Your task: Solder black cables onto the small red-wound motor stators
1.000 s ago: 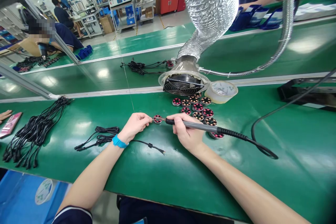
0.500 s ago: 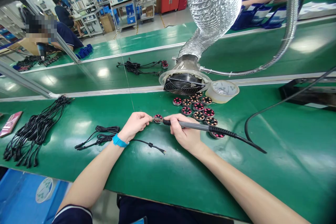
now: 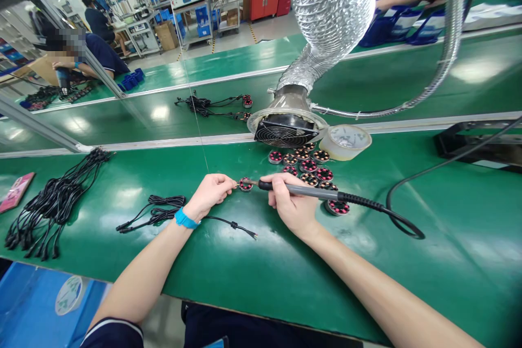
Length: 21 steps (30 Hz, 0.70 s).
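My right hand (image 3: 294, 204) is closed around the grey handle of a soldering iron (image 3: 310, 190), whose tip reaches over a small round part with a ring of red segments (image 3: 245, 184). Whether the tip touches it I cannot tell. At the left edge of that part, my left hand (image 3: 212, 194) pinches its fingertips on what looks like thin solder wire (image 3: 199, 136), a fine strand coming down from above. A looped black cable (image 3: 163, 209) lies by my left wrist, its bare-ended lead (image 3: 234, 224) emerging beneath the forearm.
Several similar round parts (image 3: 309, 165) sit under a fume extraction hood (image 3: 287, 119), beside a translucent tub (image 3: 346, 142). A bundle of black cables (image 3: 61, 201) lies at left. Behind the ledge, more cables (image 3: 204, 104) rest on a green surface. The iron's cord (image 3: 402, 223) loops at right.
My right hand and the soldering iron have shifted slightly right, drawing the tip back a little. My left hand stays put. The cables behind the ledge have moved left.
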Motion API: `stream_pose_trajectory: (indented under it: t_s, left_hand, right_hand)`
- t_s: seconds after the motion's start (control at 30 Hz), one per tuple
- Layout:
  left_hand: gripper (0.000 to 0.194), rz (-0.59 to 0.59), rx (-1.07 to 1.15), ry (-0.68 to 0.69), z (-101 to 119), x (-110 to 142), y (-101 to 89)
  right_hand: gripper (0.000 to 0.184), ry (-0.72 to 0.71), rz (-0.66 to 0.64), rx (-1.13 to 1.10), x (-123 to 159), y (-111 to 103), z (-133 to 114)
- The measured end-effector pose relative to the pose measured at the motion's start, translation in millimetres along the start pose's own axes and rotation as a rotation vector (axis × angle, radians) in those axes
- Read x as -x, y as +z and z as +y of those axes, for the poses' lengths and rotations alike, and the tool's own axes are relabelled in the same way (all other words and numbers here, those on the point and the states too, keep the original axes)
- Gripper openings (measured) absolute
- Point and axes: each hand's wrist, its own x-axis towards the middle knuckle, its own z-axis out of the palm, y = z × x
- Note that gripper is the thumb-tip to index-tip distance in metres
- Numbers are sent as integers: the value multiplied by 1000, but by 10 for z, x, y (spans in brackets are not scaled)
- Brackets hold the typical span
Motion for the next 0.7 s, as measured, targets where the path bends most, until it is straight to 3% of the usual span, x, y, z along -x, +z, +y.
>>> stream_pose_trajectory:
  t_s: [0.33,0.5,0.7]
  left_hand:
    - [19,13,-14,-2,23,13,12]
    - [17,16,-39,15,21,21,31]
    - [20,30,-124,159,23,73,50]
  right_hand:
    - [29,-52,-74,114,-16,26,-41]
    - [24,-209,-117,164,-55,142,42]
    - [46,-311,-202,183,-72,244,136]
